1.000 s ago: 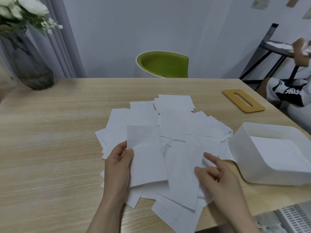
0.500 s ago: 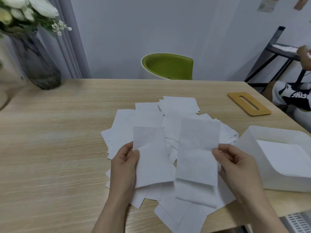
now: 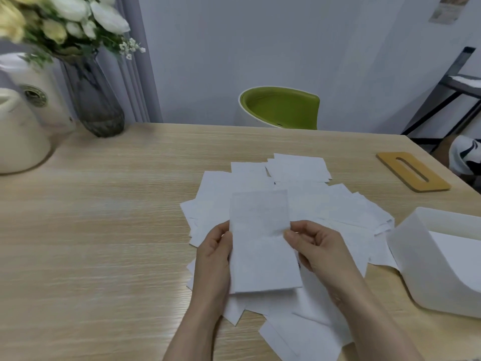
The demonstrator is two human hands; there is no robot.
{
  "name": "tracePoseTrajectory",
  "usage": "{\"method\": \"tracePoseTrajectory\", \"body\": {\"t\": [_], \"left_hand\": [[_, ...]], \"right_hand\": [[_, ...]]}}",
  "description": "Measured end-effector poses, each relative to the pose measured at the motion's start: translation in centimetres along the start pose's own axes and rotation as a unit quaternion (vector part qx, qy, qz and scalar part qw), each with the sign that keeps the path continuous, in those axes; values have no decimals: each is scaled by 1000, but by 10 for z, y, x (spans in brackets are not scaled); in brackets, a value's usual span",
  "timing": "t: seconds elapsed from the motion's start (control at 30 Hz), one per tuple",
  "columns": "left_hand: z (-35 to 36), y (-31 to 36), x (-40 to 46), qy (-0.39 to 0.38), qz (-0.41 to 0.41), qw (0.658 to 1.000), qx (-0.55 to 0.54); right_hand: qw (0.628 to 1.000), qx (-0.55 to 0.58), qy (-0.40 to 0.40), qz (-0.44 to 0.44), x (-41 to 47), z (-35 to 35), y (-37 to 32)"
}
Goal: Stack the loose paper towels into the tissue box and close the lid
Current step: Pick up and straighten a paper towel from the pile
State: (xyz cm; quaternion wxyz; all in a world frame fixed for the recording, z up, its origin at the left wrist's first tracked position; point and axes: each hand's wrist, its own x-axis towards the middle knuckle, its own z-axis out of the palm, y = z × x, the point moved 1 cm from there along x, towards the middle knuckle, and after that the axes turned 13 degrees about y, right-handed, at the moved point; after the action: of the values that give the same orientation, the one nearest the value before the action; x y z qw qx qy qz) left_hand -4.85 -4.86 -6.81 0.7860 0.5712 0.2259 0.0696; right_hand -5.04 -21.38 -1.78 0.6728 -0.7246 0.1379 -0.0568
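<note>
Pale wood surface carries my scattered paper towels beneath both hands, left hand and right hand pinching one held towel between them, tissue box right of my right hand, wooden lid beyond it.

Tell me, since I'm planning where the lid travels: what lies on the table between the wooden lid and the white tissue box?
In the head view, only bare table shows between the wooden lid and the tissue box; the loose paper towels lie off to the left.
</note>
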Motion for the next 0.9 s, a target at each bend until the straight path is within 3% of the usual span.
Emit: {"method": "tracePoseTrajectory", "body": {"t": [0.9], "left_hand": [[0,2,-7,-30,35,999,-3]], "right_hand": [[998,-52,33,-4,2,-1,18]]}}
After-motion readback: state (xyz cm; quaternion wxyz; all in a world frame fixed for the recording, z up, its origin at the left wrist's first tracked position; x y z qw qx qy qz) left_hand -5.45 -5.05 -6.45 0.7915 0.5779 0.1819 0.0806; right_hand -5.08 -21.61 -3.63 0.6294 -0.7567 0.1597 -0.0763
